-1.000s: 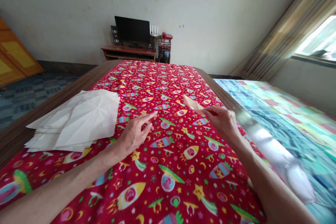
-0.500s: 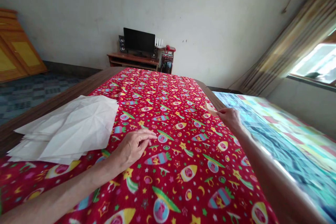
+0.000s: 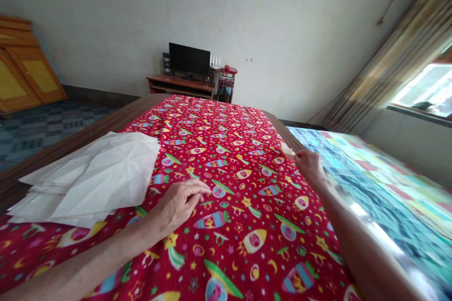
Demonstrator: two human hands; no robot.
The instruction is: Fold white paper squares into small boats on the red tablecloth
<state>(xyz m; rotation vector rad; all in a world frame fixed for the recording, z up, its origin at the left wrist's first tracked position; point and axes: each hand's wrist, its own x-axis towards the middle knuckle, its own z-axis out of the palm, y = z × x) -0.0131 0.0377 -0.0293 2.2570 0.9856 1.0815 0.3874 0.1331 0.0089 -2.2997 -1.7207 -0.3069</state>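
At the right side of the red patterned cloth [image 3: 226,169], my right hand [image 3: 310,165] pinches a small cream-coloured piece of paper [image 3: 286,150]. The paper points away to the left, near the wooden edge. My left hand [image 3: 183,200] rests on the cloth near the middle, fingers curled together with the thumb beneath them. Nothing shows between those fingers. To the left of it lies a stack of creased white paper sheets [image 3: 106,174], overlapping unevenly, with fold lines fanning across the top sheet.
A bed with blue and patchwork covers [image 3: 374,174] adjoins on the right. Along the far wall stand a desk [image 3: 180,85], a black monitor [image 3: 189,59], a speaker [image 3: 166,63] and a red telephone [image 3: 230,69]. A yellow-brown cabinet [image 3: 31,66] is at far left, a curtain [image 3: 384,70] at right.
The view has tilted slightly, so the room sits a little lower. My right hand still pinches the small paper, whose angle differs a bit. My left hand stays almost in place.
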